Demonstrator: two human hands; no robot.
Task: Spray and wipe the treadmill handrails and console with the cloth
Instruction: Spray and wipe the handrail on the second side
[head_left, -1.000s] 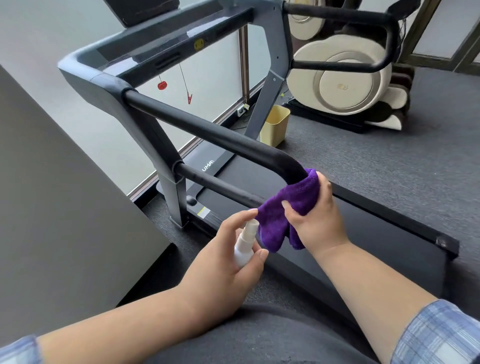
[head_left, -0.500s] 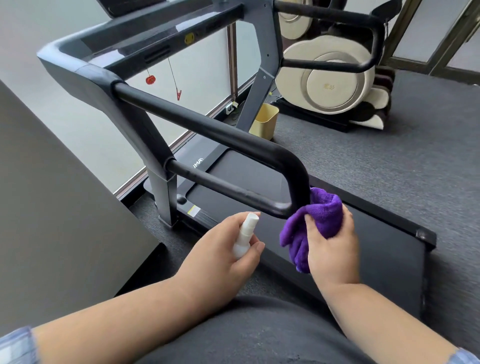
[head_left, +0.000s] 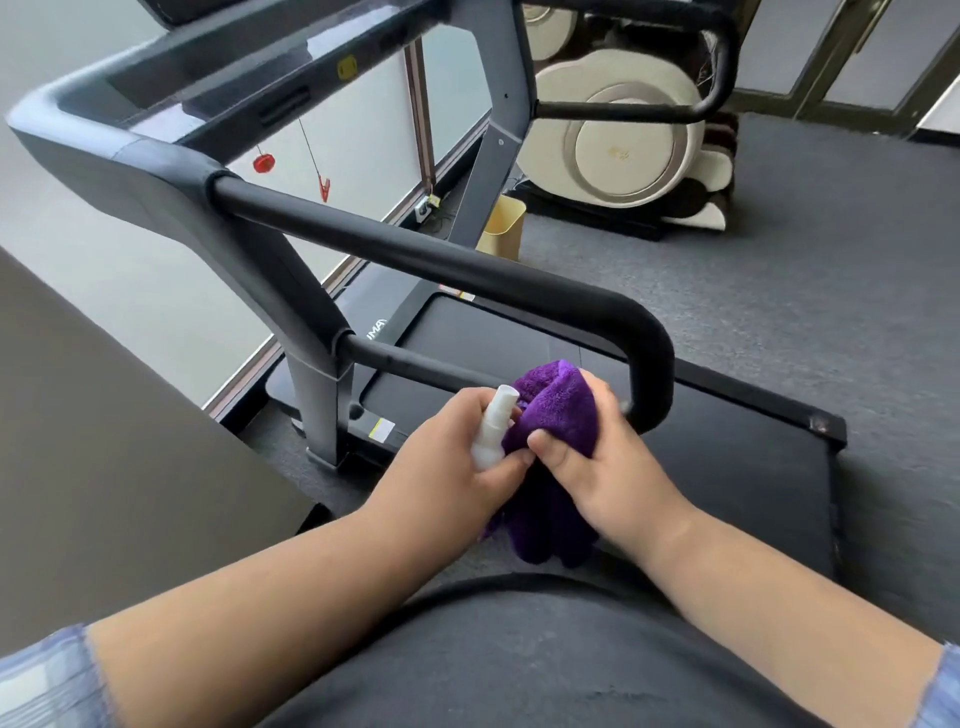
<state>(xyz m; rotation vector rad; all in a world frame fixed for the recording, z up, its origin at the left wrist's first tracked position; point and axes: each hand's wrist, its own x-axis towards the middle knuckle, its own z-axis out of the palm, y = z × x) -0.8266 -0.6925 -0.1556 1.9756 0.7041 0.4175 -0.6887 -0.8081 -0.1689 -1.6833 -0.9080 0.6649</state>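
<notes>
R hand grips the purple cloth, wrapped on the lower handrail bar nr its bend, bar's long axis running up-left twd the upright, while L hand, just beside, holds the spray bottle, nozzle up.

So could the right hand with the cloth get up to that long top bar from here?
Probably yes. The right hand grips the purple cloth on the lower rail, and the top bar runs bare just above it, with nothing between them.
</notes>
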